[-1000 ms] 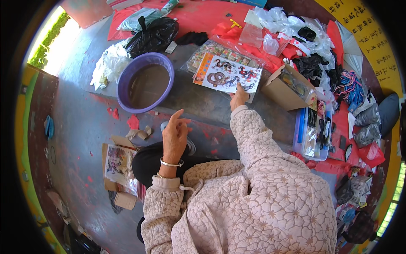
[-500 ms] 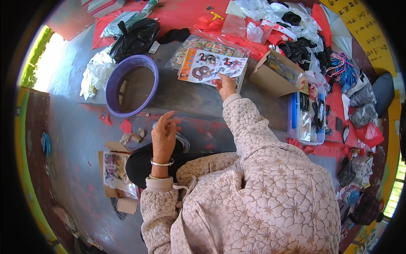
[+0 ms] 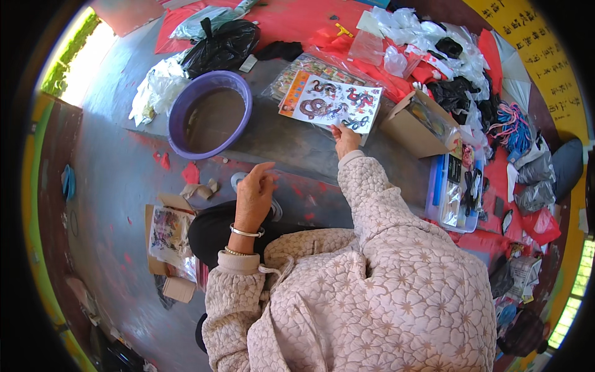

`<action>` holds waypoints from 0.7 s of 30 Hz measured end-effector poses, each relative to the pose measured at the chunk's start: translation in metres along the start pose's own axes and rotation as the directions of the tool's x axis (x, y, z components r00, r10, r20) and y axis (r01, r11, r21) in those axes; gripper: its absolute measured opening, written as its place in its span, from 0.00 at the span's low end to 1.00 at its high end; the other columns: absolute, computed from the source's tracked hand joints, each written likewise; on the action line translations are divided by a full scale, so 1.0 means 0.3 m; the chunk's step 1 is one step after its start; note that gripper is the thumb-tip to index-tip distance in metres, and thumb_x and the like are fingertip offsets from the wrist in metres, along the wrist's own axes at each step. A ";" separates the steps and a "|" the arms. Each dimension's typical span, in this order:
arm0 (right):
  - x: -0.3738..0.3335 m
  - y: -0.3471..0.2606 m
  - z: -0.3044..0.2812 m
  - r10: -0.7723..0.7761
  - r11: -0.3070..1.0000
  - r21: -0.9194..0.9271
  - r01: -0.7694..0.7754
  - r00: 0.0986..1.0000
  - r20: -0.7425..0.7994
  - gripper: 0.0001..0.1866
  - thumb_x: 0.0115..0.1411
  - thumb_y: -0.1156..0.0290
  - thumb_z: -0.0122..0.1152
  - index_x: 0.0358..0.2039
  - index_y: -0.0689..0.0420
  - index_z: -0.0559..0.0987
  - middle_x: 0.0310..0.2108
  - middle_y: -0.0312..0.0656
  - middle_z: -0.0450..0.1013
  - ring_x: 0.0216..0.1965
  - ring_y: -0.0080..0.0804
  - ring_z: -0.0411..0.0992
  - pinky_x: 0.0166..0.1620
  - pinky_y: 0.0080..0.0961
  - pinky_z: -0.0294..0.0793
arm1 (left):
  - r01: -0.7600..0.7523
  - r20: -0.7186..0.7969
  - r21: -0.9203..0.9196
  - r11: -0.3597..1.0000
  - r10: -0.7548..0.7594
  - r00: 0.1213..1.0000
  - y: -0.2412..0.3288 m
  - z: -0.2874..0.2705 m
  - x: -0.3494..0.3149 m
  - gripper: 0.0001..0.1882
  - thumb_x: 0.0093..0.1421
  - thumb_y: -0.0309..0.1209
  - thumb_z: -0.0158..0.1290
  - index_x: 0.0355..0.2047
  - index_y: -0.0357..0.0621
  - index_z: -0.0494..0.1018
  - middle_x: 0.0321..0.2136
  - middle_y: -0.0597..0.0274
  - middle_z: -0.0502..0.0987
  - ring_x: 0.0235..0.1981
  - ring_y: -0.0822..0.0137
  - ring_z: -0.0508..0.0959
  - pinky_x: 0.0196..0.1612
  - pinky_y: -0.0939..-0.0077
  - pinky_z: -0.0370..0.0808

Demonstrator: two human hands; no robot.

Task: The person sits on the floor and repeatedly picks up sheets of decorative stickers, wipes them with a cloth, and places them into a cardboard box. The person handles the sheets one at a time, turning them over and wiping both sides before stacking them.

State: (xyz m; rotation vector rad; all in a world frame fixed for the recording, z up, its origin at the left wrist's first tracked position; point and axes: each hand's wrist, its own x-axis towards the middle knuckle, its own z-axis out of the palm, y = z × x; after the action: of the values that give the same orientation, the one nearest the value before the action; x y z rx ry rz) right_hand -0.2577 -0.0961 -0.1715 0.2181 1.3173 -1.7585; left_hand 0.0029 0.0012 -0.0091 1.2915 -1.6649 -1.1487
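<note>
At the near edge of a white sheet of dragon pictures [image 3: 319,110], the thumb and fingers of my right hand [image 3: 346,139] are closed in a pinch. The sheet has an orange strip down its left side and lies on a stack of patterned sheets in clear plastic [image 3: 296,74]. My left hand [image 3: 254,195], with a bangle at its wrist, hovers above my dark-trousered knee. Its fingers are loosely bent and apart, with nothing visible in them. A purple basin [image 3: 246,118] stands beyond it to the left.
Right of the sheets stand an open cardboard box [image 3: 409,131] and a clear plastic bin [image 3: 434,211] of small goods. Black [image 3: 223,46] and white [image 3: 158,93] plastic bags lie behind the basin. Another carton [image 3: 180,290] with picture sheets sits left of my knee.
The whole view has shifted a little, so the objects on the ledge appear farther right. My left hand's fingers are slightly more curled. My right hand stays at the sheet's near edge.
</note>
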 end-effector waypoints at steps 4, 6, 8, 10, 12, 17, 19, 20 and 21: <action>0.071 0.045 -0.037 0.058 0.992 0.113 -0.060 0.998 0.028 0.13 0.52 0.83 0.53 0.39 0.70 0.66 0.33 0.50 0.68 0.28 0.35 0.71 0.26 0.20 0.75 | 0.009 0.002 0.003 1.000 -0.009 1.000 0.033 0.002 -0.002 0.12 0.54 0.19 0.44 0.40 0.35 0.67 0.22 0.53 0.76 0.25 0.66 0.78 0.28 0.80 0.74; 0.139 0.069 -0.051 0.140 0.970 0.202 -0.135 0.990 -0.008 0.14 0.52 0.83 0.52 0.40 0.71 0.65 0.35 0.51 0.66 0.30 0.37 0.71 0.27 0.20 0.76 | -0.007 0.007 0.007 1.000 0.007 1.000 0.030 0.004 0.000 0.11 0.54 0.20 0.44 0.39 0.35 0.67 0.22 0.52 0.76 0.24 0.66 0.78 0.28 0.79 0.74; 0.182 0.088 -0.072 0.145 0.958 0.252 -0.141 0.989 0.003 0.14 0.54 0.82 0.51 0.40 0.73 0.64 0.37 0.52 0.64 0.33 0.39 0.69 0.32 0.22 0.78 | -0.004 0.009 0.009 1.000 0.004 1.000 0.031 0.003 -0.002 0.11 0.55 0.20 0.43 0.39 0.35 0.67 0.23 0.52 0.76 0.24 0.66 0.78 0.27 0.79 0.74; 0.209 0.088 -0.067 0.157 0.944 0.283 -0.170 0.985 0.066 0.14 0.54 0.82 0.50 0.40 0.73 0.63 0.38 0.52 0.63 0.34 0.39 0.69 0.34 0.23 0.78 | 0.001 0.008 0.010 1.000 -0.001 1.000 0.035 0.001 0.000 0.11 0.55 0.20 0.43 0.39 0.35 0.68 0.23 0.52 0.76 0.24 0.65 0.78 0.27 0.79 0.74; 0.217 0.088 -0.075 0.123 0.948 0.281 -0.146 0.988 0.099 0.14 0.55 0.82 0.49 0.41 0.73 0.62 0.37 0.51 0.63 0.34 0.38 0.69 0.35 0.23 0.78 | 0.018 0.008 0.011 1.000 -0.018 1.000 0.038 0.000 -0.001 0.11 0.54 0.20 0.43 0.39 0.35 0.68 0.23 0.52 0.76 0.24 0.65 0.78 0.27 0.79 0.74; 0.219 0.088 -0.092 0.054 0.949 0.311 -0.056 0.998 0.016 0.14 0.54 0.82 0.50 0.41 0.73 0.62 0.37 0.50 0.64 0.33 0.39 0.69 0.33 0.23 0.78 | 0.008 0.029 0.029 1.000 -0.008 1.000 0.036 0.010 0.005 0.12 0.53 0.19 0.44 0.39 0.36 0.68 0.23 0.51 0.76 0.24 0.64 0.78 0.27 0.78 0.73; 0.112 0.095 -0.054 0.043 0.976 0.214 -0.049 0.999 0.033 0.14 0.53 0.83 0.50 0.40 0.73 0.62 0.37 0.50 0.64 0.32 0.39 0.69 0.32 0.23 0.78 | 0.022 0.013 0.063 0.998 -0.023 1.000 0.029 -0.009 -0.010 0.12 0.53 0.19 0.43 0.39 0.35 0.68 0.23 0.52 0.76 0.24 0.65 0.78 0.28 0.78 0.73; 0.073 0.080 -0.039 0.027 0.985 0.168 -0.033 0.999 0.041 0.14 0.53 0.83 0.50 0.40 0.73 0.62 0.37 0.50 0.64 0.32 0.39 0.70 0.32 0.23 0.78 | 0.017 0.010 0.077 0.997 -0.018 1.000 0.030 -0.011 -0.010 0.12 0.52 0.18 0.42 0.38 0.34 0.68 0.24 0.53 0.76 0.24 0.66 0.78 0.28 0.79 0.74; 0.078 0.074 -0.040 0.072 0.979 0.191 -0.073 0.997 0.012 0.15 0.52 0.84 0.50 0.41 0.69 0.64 0.37 0.48 0.65 0.31 0.37 0.70 0.30 0.22 0.78 | 0.009 0.015 0.087 0.996 -0.010 1.000 0.033 -0.007 -0.008 0.12 0.52 0.17 0.41 0.38 0.33 0.68 0.24 0.53 0.76 0.25 0.67 0.78 0.28 0.79 0.74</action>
State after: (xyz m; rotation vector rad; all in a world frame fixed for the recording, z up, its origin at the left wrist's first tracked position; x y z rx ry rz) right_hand -0.2592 -0.0995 -0.2057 0.3654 1.1223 -1.8223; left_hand 0.0024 0.0040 0.0007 1.3486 -1.7383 -1.1048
